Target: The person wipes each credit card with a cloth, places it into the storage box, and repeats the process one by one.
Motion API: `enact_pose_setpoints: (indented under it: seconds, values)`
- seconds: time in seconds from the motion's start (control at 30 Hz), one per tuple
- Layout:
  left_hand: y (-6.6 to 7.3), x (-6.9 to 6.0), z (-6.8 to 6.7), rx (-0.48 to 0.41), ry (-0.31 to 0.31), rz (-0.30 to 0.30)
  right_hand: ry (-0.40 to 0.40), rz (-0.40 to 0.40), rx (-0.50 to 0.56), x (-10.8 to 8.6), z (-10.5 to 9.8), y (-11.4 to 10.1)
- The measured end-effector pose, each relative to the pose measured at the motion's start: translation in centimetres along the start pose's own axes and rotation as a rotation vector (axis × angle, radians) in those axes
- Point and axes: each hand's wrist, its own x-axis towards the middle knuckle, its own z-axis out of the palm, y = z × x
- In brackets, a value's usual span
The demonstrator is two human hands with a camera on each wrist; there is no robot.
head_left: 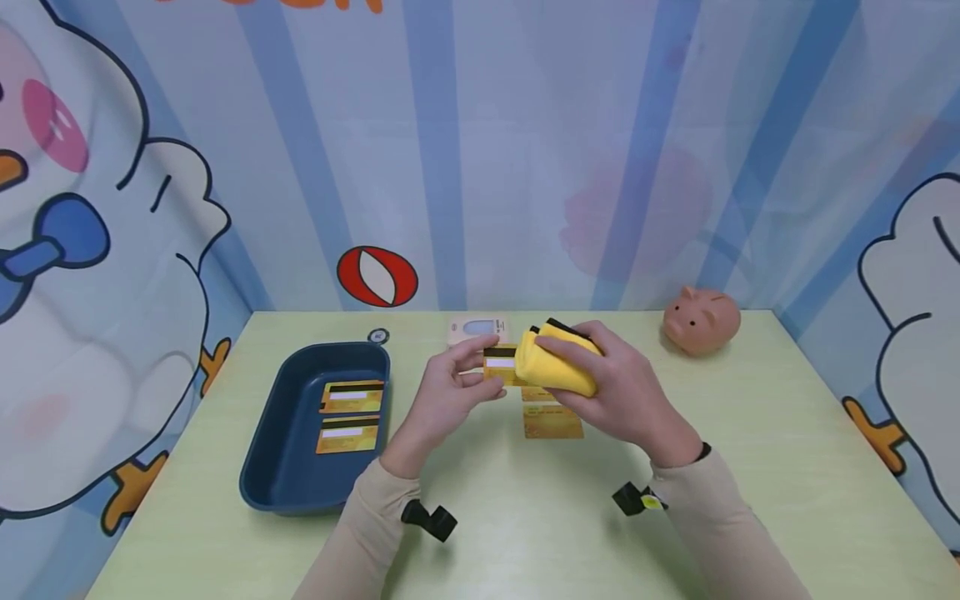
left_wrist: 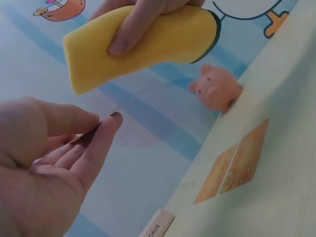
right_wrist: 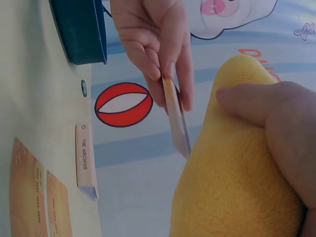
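My left hand [head_left: 448, 385] pinches a gold bank card [head_left: 499, 372] by its left end, with the card's dark stripe and white strip facing the head view. A folded yellow cloth [head_left: 553, 368] with a dark edge is gripped in my right hand [head_left: 626, 385]. In the head view the cloth overlaps the card's right end; whether they touch I cannot tell. Below the hands, two gold cards lie on the table, a nearer card [head_left: 553, 422] and a partly hidden farther card [head_left: 537, 394]. Both show again in the left wrist view, the nearer card [left_wrist: 245, 157] in full.
At the left stands a blue tray [head_left: 258, 454] holding an upper card [head_left: 352, 397] and a lower card [head_left: 347, 435], striped sides up. Along the back are a small round disc [head_left: 378, 336], a pale box [right_wrist: 85, 158] lettered "THE ARCHIVE" and a pink piggy bank [head_left: 701, 322].
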Motion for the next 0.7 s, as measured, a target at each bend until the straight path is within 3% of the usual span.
enact_pose_setpoints:
  seconds: [0.27,0.43,0.7]
  values:
    - [0.4,-0.3,0.7,0.067,-0.076,0.004,-0.034,-0.043,0.031,0.1,0.5,-1.2]
    - [0.8,-0.4,1.3,0.064,-0.112,0.0,-0.054,-0.056,0.047,0.1,0.8,-1.6]
    - [0.7,-0.5,1.8,0.059,-0.116,0.016,-0.071,-0.06,0.035,0.1,0.9,-1.9]
